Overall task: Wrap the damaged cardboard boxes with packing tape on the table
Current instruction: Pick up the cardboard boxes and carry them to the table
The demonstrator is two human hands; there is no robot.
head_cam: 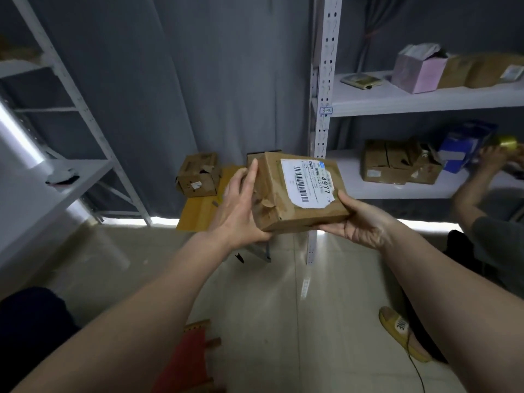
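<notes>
A: What's the biggest thing near the box?
B: The white shelving unit (425, 100), behind the box and to its right. A pink carton (419, 70) sits on the upper shelf and crumpled brown boxes (397, 163) on the lower one.

A: And the cardboard box itself?
B: The cardboard box (297, 191) is held in the air in front of the shelving's upright post, above the tiled floor (269, 293), tilted, with a white shipping label (310, 182) facing up. Its left side looks dented and torn.

A: How are the arms set?
B: Both forearms reach forward and up. The left hand (241, 205) presses against the box's left side, palm in, fingers (251, 177) straight and close together, pointing upward. The right hand (360, 222) cups the box's near right corner from below, thumb on the top edge, fingers curled under it.

A: Anything smaller?
B: An open damaged box (197, 177) on flat yellow cardboard (198, 211), behind the left hand. A yellow slipper (399, 330) lies on the floor below the right forearm.
</notes>
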